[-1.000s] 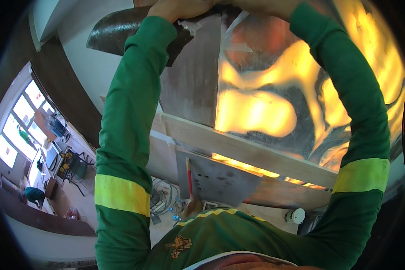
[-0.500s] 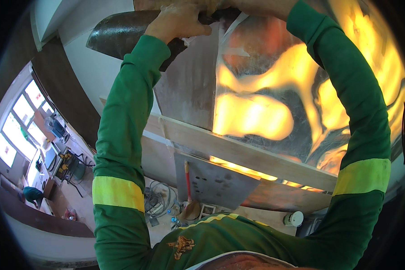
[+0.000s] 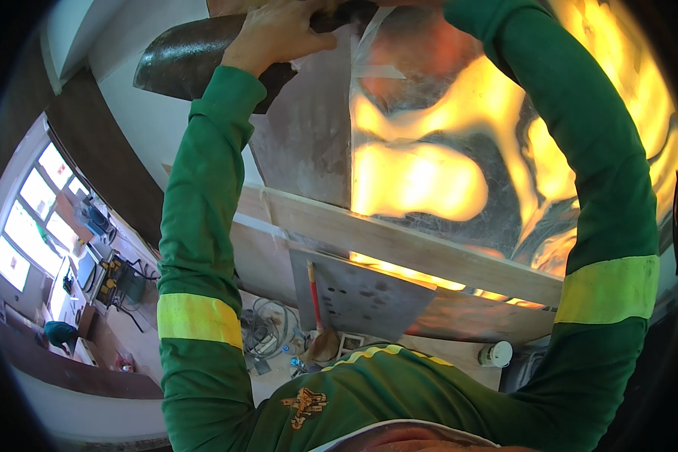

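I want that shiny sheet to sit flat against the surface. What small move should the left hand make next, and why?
Probably press and smooth toward the foil's edge. The left hand rests on the dark pipe at the top, beside the grey panel, while the reflective foil sheet looks rippled. The right hand is out of view past the top edge.

No packages, labels (or screens) discernible

1 duct (image 3: 196, 56), 1 metal sheet (image 3: 459, 151)
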`<state>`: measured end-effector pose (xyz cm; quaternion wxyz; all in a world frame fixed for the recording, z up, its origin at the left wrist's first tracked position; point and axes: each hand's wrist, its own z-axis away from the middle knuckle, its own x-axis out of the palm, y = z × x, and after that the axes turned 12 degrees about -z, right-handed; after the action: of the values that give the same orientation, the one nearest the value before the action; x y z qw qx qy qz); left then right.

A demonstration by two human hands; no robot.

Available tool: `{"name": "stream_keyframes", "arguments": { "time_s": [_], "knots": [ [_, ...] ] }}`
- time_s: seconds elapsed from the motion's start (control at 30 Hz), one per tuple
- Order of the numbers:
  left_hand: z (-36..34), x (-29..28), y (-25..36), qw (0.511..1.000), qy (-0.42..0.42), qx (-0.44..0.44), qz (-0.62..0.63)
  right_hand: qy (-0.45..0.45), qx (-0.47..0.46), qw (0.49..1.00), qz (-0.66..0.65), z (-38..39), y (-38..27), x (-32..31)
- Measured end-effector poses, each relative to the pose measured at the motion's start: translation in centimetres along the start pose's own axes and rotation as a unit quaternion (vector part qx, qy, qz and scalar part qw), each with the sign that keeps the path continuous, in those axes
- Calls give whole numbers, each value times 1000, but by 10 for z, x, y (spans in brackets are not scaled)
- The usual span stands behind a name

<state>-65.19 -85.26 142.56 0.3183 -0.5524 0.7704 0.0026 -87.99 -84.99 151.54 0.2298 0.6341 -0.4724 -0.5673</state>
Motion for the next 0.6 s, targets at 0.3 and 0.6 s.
{"name": "stream_keyframes", "arguments": {
  "time_s": [0.3, 0.6],
  "knots": [
    [14, -6, -5, 998, 2, 3, -65, -173, 167, 962, -133, -29, -34, -48],
    [20, -1, -7, 999, -17, -14, -42, -195, 119, 925, -303, -26, -29, -43]
  ]
}}
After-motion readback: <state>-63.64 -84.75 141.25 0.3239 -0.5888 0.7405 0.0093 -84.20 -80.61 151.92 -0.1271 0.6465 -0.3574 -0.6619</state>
